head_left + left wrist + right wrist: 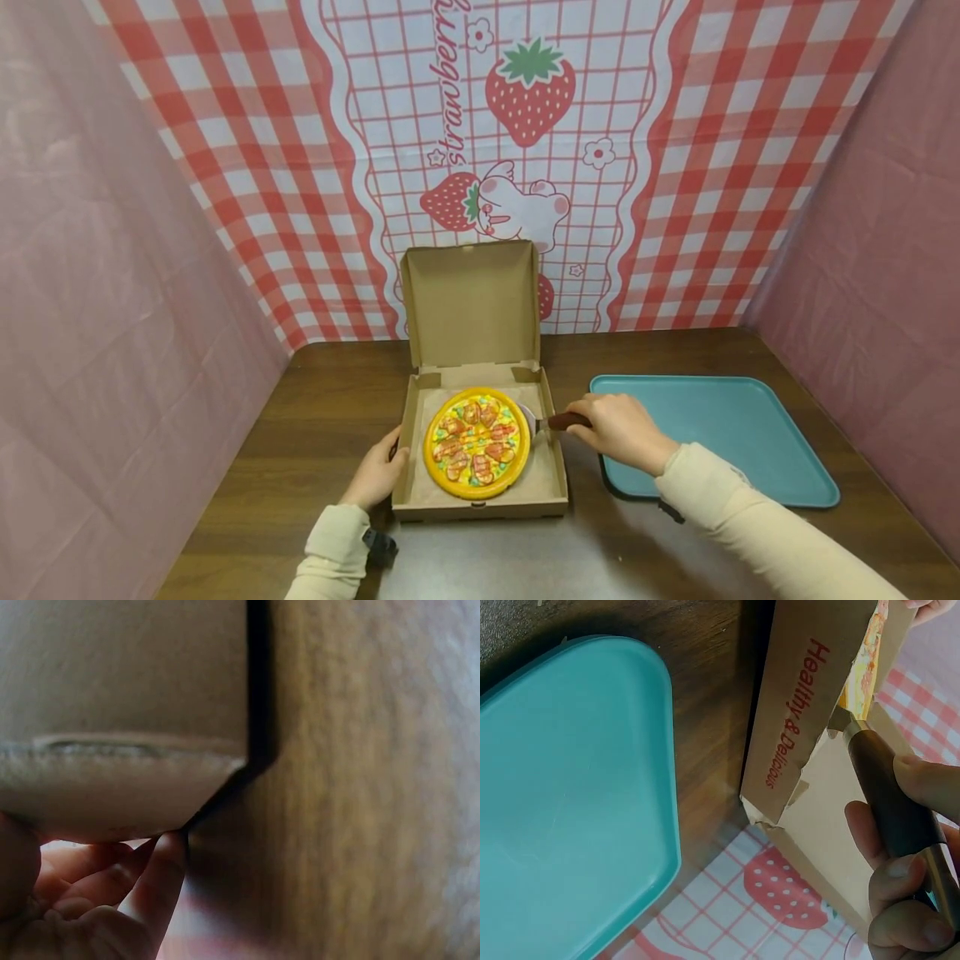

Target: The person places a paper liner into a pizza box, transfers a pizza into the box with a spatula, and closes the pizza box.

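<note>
A toy pizza [476, 443] with a yellow crust lies in an open cardboard pizza box [551, 492]. My right hand [619, 427] grips the dark brown handle of a pizza server [567, 422]. The server's metal blade reaches over the right wall and under the pizza's right edge, which hides most of it. In the right wrist view, fingers wrap the server handle [885, 787] beside the pizza [864, 667]. My left hand [377, 471] holds the box at its left wall. The left wrist view shows bent fingers [154, 889] against the cardboard side [127, 795].
A teal tray [712, 433] lies on the brown wooden table [300, 425] to the right of the box. The raised box lid [472, 304] stands near a checked strawberry cloth [622, 167] at the back. Pink drapes [862, 225] hang at both sides.
</note>
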The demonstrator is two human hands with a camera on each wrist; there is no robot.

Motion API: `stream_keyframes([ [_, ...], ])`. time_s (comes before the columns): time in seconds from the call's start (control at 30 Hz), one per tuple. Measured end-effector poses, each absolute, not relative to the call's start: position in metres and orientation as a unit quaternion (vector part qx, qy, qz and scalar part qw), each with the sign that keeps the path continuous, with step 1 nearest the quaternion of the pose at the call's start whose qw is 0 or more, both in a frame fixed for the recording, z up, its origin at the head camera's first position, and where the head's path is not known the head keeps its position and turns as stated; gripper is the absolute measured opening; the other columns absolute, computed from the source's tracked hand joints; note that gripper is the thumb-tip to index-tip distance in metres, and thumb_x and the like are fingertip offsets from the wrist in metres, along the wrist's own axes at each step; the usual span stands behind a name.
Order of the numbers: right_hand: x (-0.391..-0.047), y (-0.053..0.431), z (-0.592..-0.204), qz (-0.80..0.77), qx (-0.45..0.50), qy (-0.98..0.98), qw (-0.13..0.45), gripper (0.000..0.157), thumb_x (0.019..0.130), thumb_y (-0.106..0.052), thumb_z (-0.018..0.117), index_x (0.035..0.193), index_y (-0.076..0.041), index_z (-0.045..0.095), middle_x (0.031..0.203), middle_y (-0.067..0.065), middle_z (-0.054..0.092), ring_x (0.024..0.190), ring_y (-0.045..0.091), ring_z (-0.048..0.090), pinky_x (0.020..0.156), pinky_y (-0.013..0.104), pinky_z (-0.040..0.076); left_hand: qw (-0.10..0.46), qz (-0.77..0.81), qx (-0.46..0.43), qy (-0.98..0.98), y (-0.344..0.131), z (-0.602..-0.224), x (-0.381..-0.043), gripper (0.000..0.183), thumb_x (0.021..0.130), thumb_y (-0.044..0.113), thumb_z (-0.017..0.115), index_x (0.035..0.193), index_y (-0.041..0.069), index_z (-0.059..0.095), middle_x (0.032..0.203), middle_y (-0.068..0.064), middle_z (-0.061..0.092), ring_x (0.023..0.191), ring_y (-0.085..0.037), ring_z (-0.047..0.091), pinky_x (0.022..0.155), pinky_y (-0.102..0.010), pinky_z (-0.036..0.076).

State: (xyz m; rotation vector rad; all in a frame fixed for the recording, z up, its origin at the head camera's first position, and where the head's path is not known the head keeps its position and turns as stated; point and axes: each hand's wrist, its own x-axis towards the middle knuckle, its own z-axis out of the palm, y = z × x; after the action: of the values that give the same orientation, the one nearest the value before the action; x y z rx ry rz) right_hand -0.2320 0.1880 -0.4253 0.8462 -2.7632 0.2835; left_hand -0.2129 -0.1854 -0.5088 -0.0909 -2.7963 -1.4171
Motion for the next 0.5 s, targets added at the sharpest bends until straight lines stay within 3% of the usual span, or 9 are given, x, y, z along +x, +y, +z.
stream_keyframes([
  [0.5, -0.2333, 0.1932, -0.4266, 0.087, 0.272, -0.946, 0.15, 0.023, 0.083, -0.027, 0.078, 0.097, -0.009, 0.075, 0.078, 0.001, 0.069, 0.061, 0.011, 0.059, 0.052, 0.031, 0.05, -0.007, -0.454, -0.027, -0.891, -0.1867, -0.5088, -0.2134, 0.048, 0.099, 0.007, 0.048, 0.144, -0.01, 0.039, 0.143, -0.032, 0.047, 0.131, -0.045, 0.047, 0.109, -0.057, 0.038],
])
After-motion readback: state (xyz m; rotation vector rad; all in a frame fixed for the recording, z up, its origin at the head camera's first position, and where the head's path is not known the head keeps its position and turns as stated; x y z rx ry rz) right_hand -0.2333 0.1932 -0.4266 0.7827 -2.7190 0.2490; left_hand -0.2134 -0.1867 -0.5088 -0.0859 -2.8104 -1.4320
